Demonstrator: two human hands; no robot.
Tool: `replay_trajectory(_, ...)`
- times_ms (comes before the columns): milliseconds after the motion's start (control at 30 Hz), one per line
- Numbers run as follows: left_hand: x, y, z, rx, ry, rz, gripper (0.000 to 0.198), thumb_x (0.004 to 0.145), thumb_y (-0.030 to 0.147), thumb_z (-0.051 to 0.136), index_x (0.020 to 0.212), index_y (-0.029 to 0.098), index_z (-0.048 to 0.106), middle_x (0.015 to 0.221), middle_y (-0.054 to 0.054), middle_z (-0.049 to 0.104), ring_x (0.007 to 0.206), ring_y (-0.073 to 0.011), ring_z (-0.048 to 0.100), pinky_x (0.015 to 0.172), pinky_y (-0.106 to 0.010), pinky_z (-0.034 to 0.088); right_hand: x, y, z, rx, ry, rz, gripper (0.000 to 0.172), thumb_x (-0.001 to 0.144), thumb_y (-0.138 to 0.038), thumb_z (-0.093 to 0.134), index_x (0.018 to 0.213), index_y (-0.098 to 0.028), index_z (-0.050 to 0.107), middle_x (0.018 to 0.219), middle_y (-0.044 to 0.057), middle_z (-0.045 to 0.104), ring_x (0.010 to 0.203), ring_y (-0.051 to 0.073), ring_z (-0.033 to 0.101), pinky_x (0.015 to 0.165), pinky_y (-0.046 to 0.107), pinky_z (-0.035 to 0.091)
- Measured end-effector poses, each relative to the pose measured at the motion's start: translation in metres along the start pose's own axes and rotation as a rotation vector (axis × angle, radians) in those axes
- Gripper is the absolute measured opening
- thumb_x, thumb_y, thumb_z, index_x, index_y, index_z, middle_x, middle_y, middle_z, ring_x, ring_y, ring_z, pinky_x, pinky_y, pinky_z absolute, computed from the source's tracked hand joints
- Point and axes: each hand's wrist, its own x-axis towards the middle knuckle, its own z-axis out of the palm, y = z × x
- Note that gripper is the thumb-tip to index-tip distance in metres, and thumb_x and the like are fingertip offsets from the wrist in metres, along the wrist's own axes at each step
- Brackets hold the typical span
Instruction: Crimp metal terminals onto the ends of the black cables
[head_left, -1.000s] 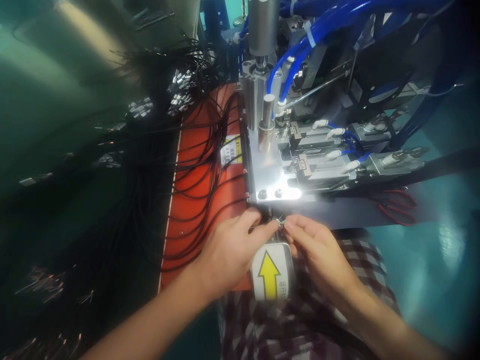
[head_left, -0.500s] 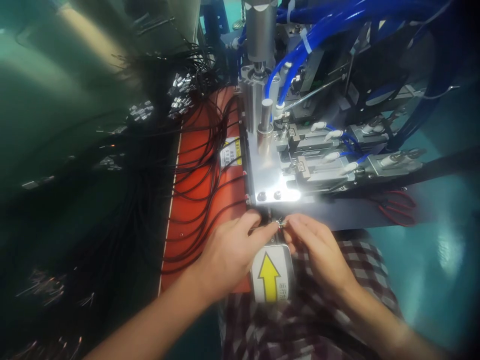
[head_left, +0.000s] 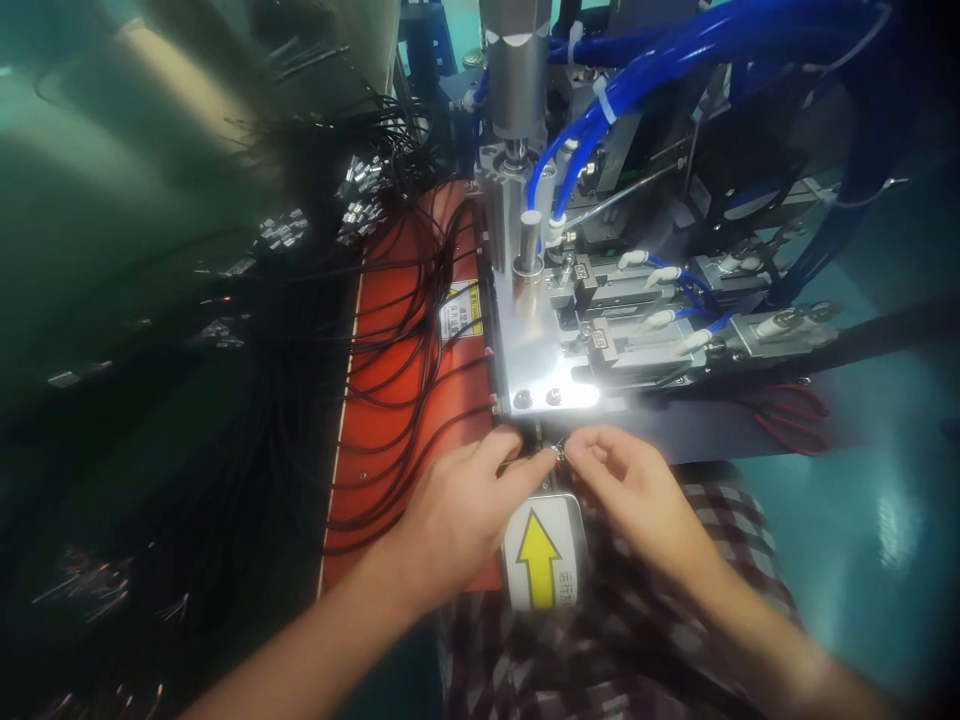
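Observation:
Both my hands meet just below the front edge of the machine's bright metal plate (head_left: 544,360). My left hand (head_left: 465,500) is closed, thumb and fingers pinching the end of a cable, most of which they hide. Short thin wires (head_left: 559,450) with shiny tips stick out past the left thumb. My right hand (head_left: 634,490) is pinched at those wires, its thumb and index finger together at their ends. Whether each single wire is gripped is too small to tell. Right below the fingers is a white plate with a yellow arrow (head_left: 540,555).
Black cables (head_left: 420,400) run across an orange-red panel (head_left: 375,490) on the left. Bundles of cables with metal ends (head_left: 360,195) lie beyond it. Blue air hoses (head_left: 652,60) and cylinders (head_left: 517,80) rise above the plate. Red-handled pliers (head_left: 791,415) lie at right.
My right hand has shifted slightly left and turned at the wire ends, its fingers curling more. My left hand stays nearly where it was. The view has moved a little.

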Motion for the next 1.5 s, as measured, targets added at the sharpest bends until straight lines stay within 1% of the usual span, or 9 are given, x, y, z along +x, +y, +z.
replay_trajectory(100, 0.0, 0.0, 0.001, 0.0, 0.017, -0.001, 0.036, 0.091, 0.012, 0.036, 0.116, 0.016, 0.062, 0.083, -0.006, 0.058, 0.067, -0.0152, 0.059, 0.056, -0.025, 0.051, 0.002, -0.006, 0.0, 0.091, -0.007, 0.041, 0.027, 0.08, -0.045, 0.061, 0.078, -0.017, 0.061, 0.059, -0.001, 0.054, 0.049, 0.012, 0.045, 0.045, 0.024, 0.035)
replay_trajectory(267, 0.0, -0.001, 0.001, 0.007, -0.008, -0.015, 0.035, 0.091, 0.014, 0.036, 0.115, 0.017, 0.063, 0.083, -0.006, 0.057, 0.07, -0.0154, 0.059, 0.058, -0.025, 0.051, 0.002, -0.004, 0.008, 0.022, 0.153, -0.094, 0.019, 0.077, -0.036, 0.064, 0.07, -0.019, 0.061, 0.06, 0.0, 0.056, 0.055, 0.014, 0.049, 0.05, 0.025, 0.04)
replay_trajectory(433, -0.002, -0.001, 0.002, 0.006, -0.03, -0.019, 0.035, 0.091, 0.016, 0.038, 0.117, 0.018, 0.061, 0.086, -0.006, 0.058, 0.072, -0.0148, 0.059, 0.06, -0.025, 0.051, -0.001, 0.004, 0.009, -0.03, 0.149, -0.201, 0.016, 0.081, -0.035, 0.06, 0.074, -0.02, 0.059, 0.063, -0.001, 0.055, 0.056, 0.014, 0.048, 0.053, 0.026, 0.039)
replay_trajectory(633, -0.002, -0.001, 0.003, -0.011, -0.006, -0.019, 0.035, 0.091, 0.014, 0.037, 0.117, 0.018, 0.061, 0.085, -0.006, 0.057, 0.071, -0.0144, 0.058, 0.059, -0.024, 0.05, 0.005, -0.002, 0.002, 0.169, -0.02, 0.077, 0.027, 0.076, -0.041, 0.064, 0.064, -0.019, 0.054, 0.053, -0.004, 0.046, 0.047, 0.01, 0.035, 0.044, 0.024, 0.028)
replay_trajectory(733, -0.001, -0.001, 0.003, -0.014, 0.006, -0.019, 0.034, 0.091, 0.014, 0.038, 0.115, 0.017, 0.062, 0.085, -0.006, 0.058, 0.07, -0.0148, 0.059, 0.059, -0.025, 0.051, 0.005, -0.002, -0.002, 0.267, -0.137, 0.098, 0.037, 0.078, -0.044, 0.064, 0.056, -0.018, 0.049, 0.049, -0.006, 0.039, 0.045, 0.008, 0.029, 0.045, 0.023, 0.024)
replay_trajectory(1000, -0.001, -0.001, 0.003, -0.047, 0.004, -0.026, 0.032, 0.093, 0.019, 0.04, 0.115, 0.017, 0.062, 0.086, -0.006, 0.058, 0.07, -0.0146, 0.059, 0.059, -0.024, 0.051, -0.014, 0.012, 0.003, 0.307, -0.102, 0.193, 0.031, 0.076, -0.045, 0.069, 0.074, -0.015, 0.062, 0.056, -0.004, 0.048, 0.048, 0.007, 0.034, 0.044, 0.021, 0.024)
replay_trajectory(1167, -0.002, -0.001, 0.003, -0.048, 0.011, -0.007, 0.032, 0.093, 0.017, 0.04, 0.114, 0.015, 0.063, 0.084, -0.006, 0.058, 0.069, -0.0151, 0.059, 0.058, -0.024, 0.049, -0.015, 0.005, 0.005, 0.11, 0.057, 0.019, 0.023, 0.077, -0.038, 0.067, 0.071, -0.016, 0.061, 0.063, -0.001, 0.056, 0.054, 0.011, 0.045, 0.049, 0.022, 0.036)
replay_trajectory(1333, -0.002, -0.001, 0.004, -0.037, 0.012, -0.008, 0.033, 0.093, 0.017, 0.038, 0.115, 0.016, 0.063, 0.084, -0.005, 0.058, 0.067, -0.0137, 0.057, 0.057, -0.023, 0.047, -0.013, 0.005, 0.003, -0.11, 0.122, -0.237, 0.014, 0.081, -0.028, 0.06, 0.071, -0.018, 0.059, 0.06, -0.003, 0.05, 0.053, 0.011, 0.044, 0.05, 0.023, 0.036)
replay_trajectory(1500, -0.001, -0.002, 0.003, -0.045, 0.013, -0.001, 0.033, 0.092, 0.014, 0.039, 0.114, 0.015, 0.063, 0.084, -0.006, 0.058, 0.069, -0.0143, 0.058, 0.058, -0.023, 0.047, -0.003, 0.002, -0.002, -0.016, 0.044, -0.103, 0.016, 0.078, -0.031, 0.06, 0.069, -0.017, 0.058, 0.056, -0.004, 0.047, 0.048, 0.009, 0.037, 0.044, 0.023, 0.03)
